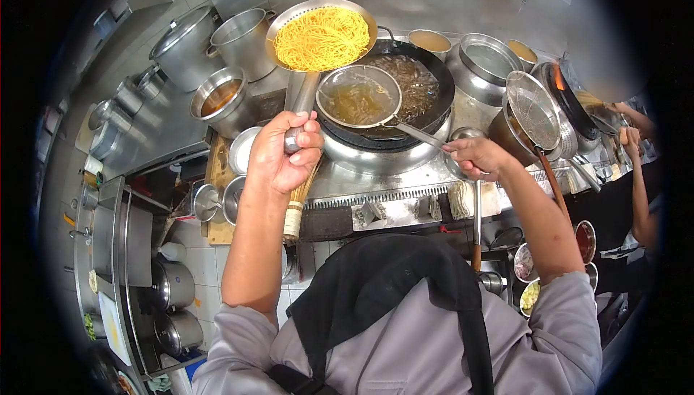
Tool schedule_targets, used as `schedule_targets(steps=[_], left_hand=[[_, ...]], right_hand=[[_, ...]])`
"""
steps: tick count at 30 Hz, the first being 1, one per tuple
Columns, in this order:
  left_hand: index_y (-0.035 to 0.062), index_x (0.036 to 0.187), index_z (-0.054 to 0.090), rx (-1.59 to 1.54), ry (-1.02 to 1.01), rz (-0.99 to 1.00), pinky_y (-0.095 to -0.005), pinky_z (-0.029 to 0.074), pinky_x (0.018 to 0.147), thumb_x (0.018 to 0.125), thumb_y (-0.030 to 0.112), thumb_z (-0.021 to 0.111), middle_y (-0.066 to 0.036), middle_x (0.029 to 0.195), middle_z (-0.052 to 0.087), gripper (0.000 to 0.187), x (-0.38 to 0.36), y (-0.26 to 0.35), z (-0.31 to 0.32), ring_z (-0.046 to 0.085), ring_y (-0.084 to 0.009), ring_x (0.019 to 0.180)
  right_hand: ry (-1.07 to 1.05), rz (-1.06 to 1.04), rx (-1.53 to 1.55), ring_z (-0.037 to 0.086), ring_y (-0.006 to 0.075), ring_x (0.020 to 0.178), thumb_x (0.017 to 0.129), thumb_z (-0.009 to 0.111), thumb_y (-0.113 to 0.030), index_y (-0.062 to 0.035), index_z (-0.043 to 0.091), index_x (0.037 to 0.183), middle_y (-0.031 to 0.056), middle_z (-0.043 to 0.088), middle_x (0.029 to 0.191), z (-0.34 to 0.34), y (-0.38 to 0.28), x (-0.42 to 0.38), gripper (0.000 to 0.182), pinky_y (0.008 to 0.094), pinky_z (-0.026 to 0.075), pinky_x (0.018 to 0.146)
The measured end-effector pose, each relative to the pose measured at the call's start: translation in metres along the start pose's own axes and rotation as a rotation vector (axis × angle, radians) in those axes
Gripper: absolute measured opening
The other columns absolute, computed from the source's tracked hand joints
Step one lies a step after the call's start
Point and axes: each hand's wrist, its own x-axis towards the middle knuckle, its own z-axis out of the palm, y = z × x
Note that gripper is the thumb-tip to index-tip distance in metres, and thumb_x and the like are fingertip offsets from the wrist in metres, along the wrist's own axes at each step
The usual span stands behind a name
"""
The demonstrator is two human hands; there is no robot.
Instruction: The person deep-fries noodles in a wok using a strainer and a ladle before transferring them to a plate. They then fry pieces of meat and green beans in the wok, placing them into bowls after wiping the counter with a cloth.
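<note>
My left hand (283, 151) grips the metal handle of a perforated colander (322, 33) heaped with yellow noodles, held up left of the black wok (426, 84). My right hand (475, 156) holds the long handle of a wire mesh skimmer (359, 96), which hangs over the wok with pale strands in it. Dark brown strands and liquid fill the wok. A bamboo brush (296, 211) lies under my left wrist on the counter edge.
Steel stockpots (242, 41) and a pot of orange liquid (219, 99) stand at the left. Bowls (491, 62), another strainer (533, 109) and a second wok (571, 102) sit to the right. Another person's hand (630, 138) works at the far right. Sauce bowls (585, 239) lie below.
</note>
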Motion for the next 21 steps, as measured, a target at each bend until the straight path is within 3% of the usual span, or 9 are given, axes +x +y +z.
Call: schedule_targets(steps=[4, 9, 11, 13, 15, 16, 18, 19, 21], left_hand=[[-0.0077, 0.11, 0.05, -0.01, 0.006, -0.008, -0.0221, 0.034, 0.039, 0.089, 0.009, 0.055, -0.007, 0.08, 0.054, 0.027, 0.0, 0.0, 0.0, 0.048, -0.0104, 0.058], [-0.008, 0.112, 0.05, -0.016, -0.009, -0.042, -0.0222, 0.034, 0.038, 0.09, 0.009, 0.054, -0.006, 0.081, 0.052, 0.029, 0.001, 0.0, 0.001, 0.047, -0.01, 0.058], [-0.0044, 0.104, 0.056, -0.022, -0.007, -0.043, -0.0219, 0.033, 0.037, 0.087, 0.008, 0.058, -0.007, 0.079, 0.055, 0.021, 0.001, 0.0, -0.002, 0.048, -0.0109, 0.057], [-0.0043, 0.106, 0.057, 0.013, -0.007, -0.022, -0.0213, 0.033, 0.037, 0.088, 0.008, 0.057, -0.007, 0.078, 0.054, 0.022, 0.0, -0.001, -0.007, 0.047, -0.0107, 0.056], [-0.0098, 0.115, 0.052, 0.057, 0.017, 0.009, -0.0215, 0.033, 0.037, 0.091, 0.01, 0.052, -0.005, 0.081, 0.05, 0.031, 0.0, -0.004, -0.013, 0.045, -0.0091, 0.058], [-0.0098, 0.115, 0.052, 0.058, 0.011, -0.003, -0.0215, 0.033, 0.037, 0.091, 0.01, 0.052, -0.005, 0.081, 0.05, 0.031, 0.001, -0.008, -0.014, 0.045, -0.0091, 0.058], [-0.0097, 0.114, 0.053, 0.068, 0.063, 0.025, -0.0211, 0.033, 0.037, 0.09, 0.01, 0.052, -0.006, 0.081, 0.05, 0.031, 0.002, -0.014, -0.018, 0.045, -0.0092, 0.058], [-0.0097, 0.114, 0.053, 0.07, 0.057, 0.017, -0.0211, 0.033, 0.037, 0.09, 0.01, 0.052, -0.006, 0.081, 0.05, 0.031, 0.003, -0.016, -0.02, 0.045, -0.0092, 0.058], [-0.0095, 0.113, 0.053, -0.014, 0.055, -0.02, -0.0207, 0.033, 0.037, 0.09, 0.01, 0.053, -0.006, 0.081, 0.05, 0.03, 0.005, -0.02, -0.023, 0.046, -0.0093, 0.058]], right_hand=[[-0.004, -0.079, 0.194, 0.037, 0.0059, 0.041, 0.094, 0.056, -0.008, -0.0052, 0.053, 0.115, -0.0027, 0.046, 0.058, 0.02, 0.02, 0.003, 0.022, 0.0205, 0.027, 0.036], [-0.036, -0.158, 0.471, 0.036, 0.0061, 0.041, 0.094, 0.057, -0.007, -0.0046, 0.056, 0.118, -0.0029, 0.045, 0.057, 0.022, 0.035, -0.011, 0.024, 0.0212, 0.029, 0.038], [0.144, -0.329, 0.388, 0.039, 0.0063, 0.041, 0.094, 0.057, -0.007, -0.0038, 0.055, 0.121, -0.0022, 0.047, 0.058, 0.014, 0.028, -0.031, 0.027, 0.0209, 0.031, 0.038], [0.402, -0.415, 0.103, 0.045, 0.0085, 0.043, 0.094, 0.053, -0.006, -0.0014, 0.052, 0.129, -0.0012, 0.051, 0.059, -0.004, 0.015, -0.052, 0.035, 0.0218, 0.035, 0.039], [0.695, -0.446, 0.016, 0.048, 0.0081, 0.045, 0.092, 0.054, -0.006, -0.0021, 0.053, 0.131, -0.0002, 0.053, 0.059, -0.008, 0.0, -0.073, 0.039, 0.0231, 0.037, 0.041], [0.709, -0.445, 0.019, 0.048, 0.0081, 0.045, 0.092, 0.054, -0.006, -0.0021, 0.053, 0.131, -0.0002, 0.053, 0.059, -0.03, 0.011, -0.062, 0.039, 0.0231, 0.037, 0.041], [1.183, -0.587, -0.83, 0.06, 0.0221, 0.052, 0.088, 0.053, -0.003, -0.0042, 0.053, 0.133, 0.012, 0.064, 0.067, -0.084, 0.047, -0.03, 0.045, 0.0349, 0.048, 0.05], [1.276, -0.549, -1.022, 0.062, 0.0492, 0.09, 0.083, 0.048, -0.003, 0.0004, 0.059, 0.122, 0.0336, 0.064, 0.096, -0.062, 0.043, -0.035, 0.041, 0.0545, 0.049, 0.083], [1.183, -0.246, -1.094, 0.064, 0.0465, 0.091, 0.085, 0.046, -0.004, -0.002, 0.06, 0.119, 0.031, 0.065, 0.095, -0.072, 0.067, -0.013, 0.037, 0.0533, 0.05, 0.083]])
